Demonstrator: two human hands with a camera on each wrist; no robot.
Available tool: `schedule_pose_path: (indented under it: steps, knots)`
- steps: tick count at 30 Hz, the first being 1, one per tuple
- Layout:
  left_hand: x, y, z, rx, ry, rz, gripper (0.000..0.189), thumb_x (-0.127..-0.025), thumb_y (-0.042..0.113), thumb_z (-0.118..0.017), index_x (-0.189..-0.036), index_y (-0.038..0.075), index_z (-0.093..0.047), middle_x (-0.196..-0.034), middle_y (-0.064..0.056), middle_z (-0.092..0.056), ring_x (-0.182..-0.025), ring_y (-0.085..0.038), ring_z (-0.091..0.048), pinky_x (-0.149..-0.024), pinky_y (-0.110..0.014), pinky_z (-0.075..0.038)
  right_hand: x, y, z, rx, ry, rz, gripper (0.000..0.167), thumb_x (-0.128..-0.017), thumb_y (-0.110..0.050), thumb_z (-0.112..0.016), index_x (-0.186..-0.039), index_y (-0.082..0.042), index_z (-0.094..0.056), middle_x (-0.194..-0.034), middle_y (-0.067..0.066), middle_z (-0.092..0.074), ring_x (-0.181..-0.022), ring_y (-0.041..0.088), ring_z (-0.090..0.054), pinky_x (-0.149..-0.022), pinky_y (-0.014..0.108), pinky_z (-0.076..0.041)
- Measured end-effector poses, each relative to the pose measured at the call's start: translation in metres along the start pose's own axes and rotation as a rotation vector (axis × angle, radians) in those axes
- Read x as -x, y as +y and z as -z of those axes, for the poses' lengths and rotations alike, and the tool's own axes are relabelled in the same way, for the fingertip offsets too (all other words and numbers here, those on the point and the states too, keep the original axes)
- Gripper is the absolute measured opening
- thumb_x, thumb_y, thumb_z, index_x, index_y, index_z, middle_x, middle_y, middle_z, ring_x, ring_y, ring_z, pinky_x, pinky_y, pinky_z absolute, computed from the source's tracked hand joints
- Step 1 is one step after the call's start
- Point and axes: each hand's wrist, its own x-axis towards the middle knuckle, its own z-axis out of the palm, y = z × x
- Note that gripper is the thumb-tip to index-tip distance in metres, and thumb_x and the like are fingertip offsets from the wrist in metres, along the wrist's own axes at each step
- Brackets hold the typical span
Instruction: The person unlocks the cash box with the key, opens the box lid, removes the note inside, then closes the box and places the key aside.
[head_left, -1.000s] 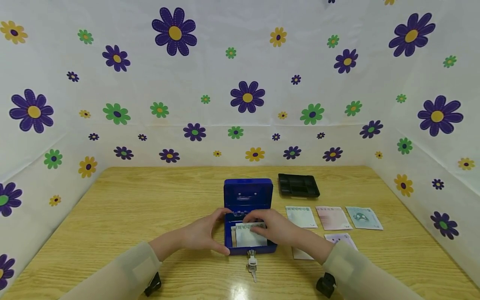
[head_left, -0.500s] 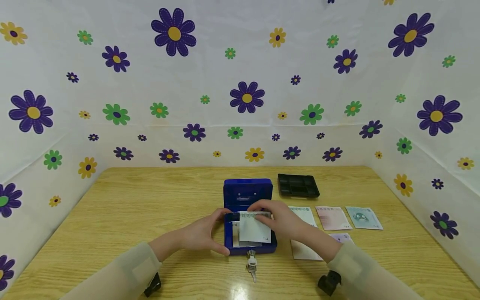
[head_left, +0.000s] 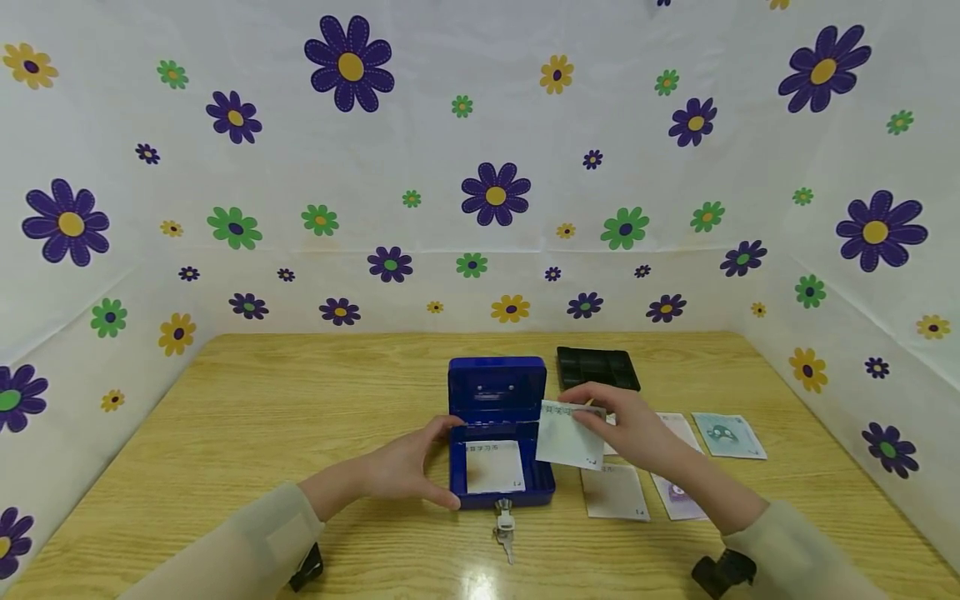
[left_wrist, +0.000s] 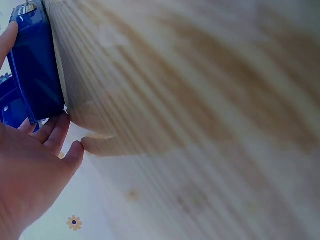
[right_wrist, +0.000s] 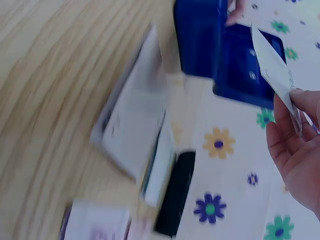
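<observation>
The blue cash box (head_left: 465,392) sits with its lid raised near the middle of the table. My left hand (head_left: 397,467) holds its left side, thumb at the front corner and fingers toward the back; the left wrist view shows this hand (left_wrist: 35,160) against the box (left_wrist: 37,65) too. One brownish banknote (head_left: 493,468) lies inside. Just right of the box, my right hand (head_left: 637,429) pinches a pale green banknote (head_left: 570,437) by its upper right edge, above the table. In the right wrist view that banknote (right_wrist: 274,67) is seen nearly edge-on between thumb and fingers.
Keys (head_left: 505,533) hang from the front lock. Behind my right hand is a black compartment tray (head_left: 597,365). To the right lie a brownish banknote (head_left: 615,493), a purple one (head_left: 678,498) and a teal one (head_left: 729,435); others are partly hidden under my right arm.
My right hand has lifted the green banknote out of the box and moved it right, past the box's edge. The left hand has stayed in place on the box.
</observation>
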Motion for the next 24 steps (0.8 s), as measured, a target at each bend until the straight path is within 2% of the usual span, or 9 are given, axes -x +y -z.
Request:
schedule_pose_path:
  steps: [6,12,21,24]
  knots:
    - [0.000,0.000,0.000,0.004,0.000,0.004,0.100,-0.074,0.038,-0.085,-0.149,0.014,-0.024,-0.149,-0.014,-0.036,-0.136,-0.029,-0.036,-0.111,-0.047,-0.027,0.023,0.011,0.031,0.043,0.065,0.005,0.022,-0.095,-0.002,-0.060,-0.115,-0.008,-0.066,-0.112,0.005,-0.067,-0.096,0.015,-0.060,-0.075,0.029,-0.052]
    - [-0.001,0.000,0.000,0.010,-0.001,0.005,0.100,-0.074,0.038,-0.085,-0.149,0.013,-0.024,-0.148,-0.013,-0.037,-0.135,-0.028,-0.037,-0.111,-0.047,-0.027,0.049,0.025,0.059,0.080,0.092,-0.050,0.021,-0.095,-0.002,-0.061,-0.115,-0.006,-0.066,-0.109,0.007,-0.067,-0.087,0.007,-0.058,-0.066,0.025,-0.051]
    - [-0.001,0.001,0.000,0.002,0.000,0.010,0.101,-0.073,0.038,-0.086,-0.149,0.013,-0.024,-0.147,-0.012,-0.039,-0.134,-0.027,-0.038,-0.111,-0.047,-0.027,0.086,0.055,0.089,0.171,0.105,-0.091,0.019,-0.094,-0.001,-0.061,-0.112,-0.006,-0.067,-0.105,-0.003,-0.066,-0.086,0.002,-0.055,-0.067,0.022,-0.047]
    - [-0.001,0.000,0.000,-0.001,-0.004,0.015,0.102,-0.073,0.040,-0.085,-0.150,0.014,-0.024,-0.148,-0.011,-0.038,-0.134,-0.027,-0.038,-0.111,-0.047,-0.027,0.097,0.063,0.099,0.209,0.109,-0.124,0.018,-0.094,-0.002,-0.062,-0.111,-0.006,-0.068,-0.106,-0.001,-0.066,-0.086,0.000,-0.055,-0.067,0.021,-0.048]
